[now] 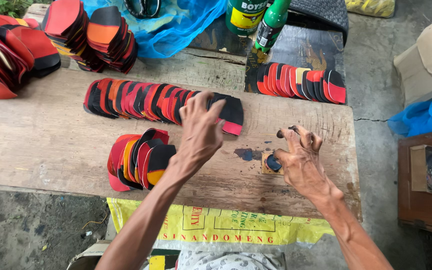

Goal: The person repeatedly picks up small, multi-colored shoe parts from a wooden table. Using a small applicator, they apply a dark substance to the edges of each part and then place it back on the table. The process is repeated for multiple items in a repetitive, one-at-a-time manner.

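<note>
The long row of red-and-black cut pieces (pixel 161 102) lies fanned across the wooden worktop (pixel 41 145). The left hand (pixel 201 127) rests on its right end, grip released, fingers spread. The right hand (pixel 301 160), fingers loosely curled and stained dark, holds nothing and touches a small glue pad (pixel 273 163). A shorter fan of pieces (pixel 138 160) lies nearer.

A worn wooden counter (pixel 51 145) carries fanned rows of red-and-black cut pieces (pixel 141 100), a smaller fan (pixel 138 160) nearer the front, stacked piles (pixel 83 32) at the back, two green bottles (pixel 271 22) and blue plastic sheet (pixel 176 25).
</note>
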